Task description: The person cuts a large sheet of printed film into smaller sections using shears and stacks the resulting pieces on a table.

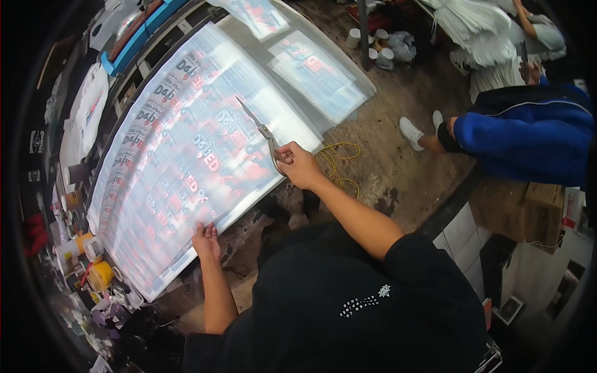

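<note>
The single head view looks steeply down from above the person's chest, close over a printed sheet (186, 155) on the table (348, 133), facing forward to the floor (410, 168) beyond; edges bend.

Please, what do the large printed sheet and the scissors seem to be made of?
The large printed sheet with red and dark lettering looks like thin glossy plastic film: it reflects light in pale patches and lies flexibly over the table. It could be coated paper. The long silver scissors in the right hand look like bare metal, grey and shiny along the blades. The left hand presses the sheet's near edge.
</note>
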The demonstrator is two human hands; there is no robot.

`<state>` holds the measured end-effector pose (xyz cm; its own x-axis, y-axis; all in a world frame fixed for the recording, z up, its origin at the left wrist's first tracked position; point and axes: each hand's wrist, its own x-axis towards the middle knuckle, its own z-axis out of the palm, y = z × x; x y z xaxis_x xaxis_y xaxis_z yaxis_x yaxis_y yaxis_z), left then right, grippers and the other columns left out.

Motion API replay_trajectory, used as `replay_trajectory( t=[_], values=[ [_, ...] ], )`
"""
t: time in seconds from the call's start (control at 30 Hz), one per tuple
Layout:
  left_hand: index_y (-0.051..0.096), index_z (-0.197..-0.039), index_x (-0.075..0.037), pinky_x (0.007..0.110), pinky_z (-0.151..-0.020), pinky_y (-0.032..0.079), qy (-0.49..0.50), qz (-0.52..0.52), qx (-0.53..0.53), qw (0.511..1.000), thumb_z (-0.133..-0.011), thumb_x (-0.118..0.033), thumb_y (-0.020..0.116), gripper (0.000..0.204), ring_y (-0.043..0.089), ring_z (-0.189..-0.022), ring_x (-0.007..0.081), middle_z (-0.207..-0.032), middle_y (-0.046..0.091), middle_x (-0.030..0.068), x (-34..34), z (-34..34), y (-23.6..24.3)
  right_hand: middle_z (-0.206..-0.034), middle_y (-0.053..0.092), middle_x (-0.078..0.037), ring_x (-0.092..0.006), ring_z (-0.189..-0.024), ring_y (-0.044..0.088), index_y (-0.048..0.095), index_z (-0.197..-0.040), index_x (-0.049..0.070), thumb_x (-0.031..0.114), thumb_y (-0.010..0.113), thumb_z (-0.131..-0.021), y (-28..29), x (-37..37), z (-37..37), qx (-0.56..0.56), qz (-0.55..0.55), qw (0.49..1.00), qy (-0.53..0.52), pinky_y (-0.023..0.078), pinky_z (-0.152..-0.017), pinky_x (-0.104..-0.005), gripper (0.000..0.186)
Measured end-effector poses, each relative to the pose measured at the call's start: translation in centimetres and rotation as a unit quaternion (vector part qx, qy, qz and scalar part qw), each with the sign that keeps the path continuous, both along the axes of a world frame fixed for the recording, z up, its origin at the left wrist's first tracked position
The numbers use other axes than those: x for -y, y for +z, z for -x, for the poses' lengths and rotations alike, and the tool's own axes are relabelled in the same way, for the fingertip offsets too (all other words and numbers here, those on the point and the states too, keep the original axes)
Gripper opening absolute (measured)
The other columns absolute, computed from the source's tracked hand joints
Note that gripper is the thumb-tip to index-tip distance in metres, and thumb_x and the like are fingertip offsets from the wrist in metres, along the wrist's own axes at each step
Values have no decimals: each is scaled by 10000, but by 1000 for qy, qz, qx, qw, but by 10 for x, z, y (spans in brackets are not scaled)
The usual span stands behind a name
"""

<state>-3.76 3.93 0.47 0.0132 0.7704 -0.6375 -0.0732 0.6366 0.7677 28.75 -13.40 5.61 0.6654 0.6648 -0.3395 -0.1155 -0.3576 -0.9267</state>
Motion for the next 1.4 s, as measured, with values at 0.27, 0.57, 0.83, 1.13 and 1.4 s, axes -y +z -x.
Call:
replay_trajectory(
  t=[0.27, 0.57, 0.83, 1.13, 1.4],
  values=[
    [517, -1045, -57, 309, -699, 472, -40, 75, 110, 990, -875, -401, 558, 386, 570, -855, 209, -945, 579, 96, 37, -61, 27, -905, 565, -65, -119, -786, 559, 525, -1051, -4, 24, 665, -762, -33, 55, 10, -147, -95, 984, -28, 483, -711, -259, 322],
    [528, -1151, -9, 304, -709, 499, -608, 248, 67, 751, -905, -369, 524, 436, 617, -821, 190, -980, 628, 119, 118, -160, 10, -942, 534, -47, -97, -841, 542, 466, -1077, 10, -80, 634, -768, -14, 159, 19, -218, -217, 934, -182, 468, -744, -222, 363],
    [558, -1127, 5, 316, -730, 468, -732, -30, -183, 655, -817, -400, 640, 516, 599, -811, 180, -911, 628, 98, 175, -232, -182, -920, 532, -50, -98, -808, 545, 465, -1050, 9, -84, 646, -755, -123, 305, 11, -207, -77, 900, -376, 468, -718, -217, 359],
    [436, -1255, 32, 416, -927, 412, -817, -274, -280, 424, -763, -368, 684, 681, 507, -1118, 368, -1198, 509, 263, 210, -418, -416, -923, 557, -68, -148, -796, 554, 491, -1043, 3, -14, 591, -766, -334, 419, -38, -255, 162, 874, -381, 456, -711, -263, 294],
    [256, -1372, -36, 428, -963, 399, -789, -334, -363, 365, -698, -336, 742, 883, 438, -1176, 407, -1255, 445, 269, 190, -573, -605, -870, 558, -42, -105, -762, 541, 514, -1002, 31, -38, 579, -775, -534, 496, -85, -241, 156, 855, -432, 443, -666, -234, 246]
  ],
)
